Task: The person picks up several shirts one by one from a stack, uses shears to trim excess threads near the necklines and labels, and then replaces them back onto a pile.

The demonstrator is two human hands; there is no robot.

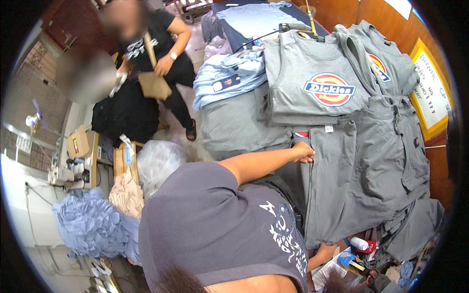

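A grey T-shirt (332, 180) lies partly folded on the table, with a long fold down its near side and a small white label at its far edge. At the far end of that fold my left hand (304, 152) is closed, pinching the cloth edge. My right hand (324, 254) is at the near end, fingers closed on the lower corner, its fingertips partly hidden. Beyond my left hand rises a stack of folded grey T-shirts (288, 73) with a round coloured print. More grey shirts (386, 141) spread out to the right.
Light blue shirts (234, 73) top another grey pile. Beside my right hand are a white bottle (359, 243), a blue tape dispenser (346, 259) and scissors (372, 276). A person (161, 53) in black stands at upper left. Behind me are a clear plastic bag (161, 163) and blue cloth (93, 222).
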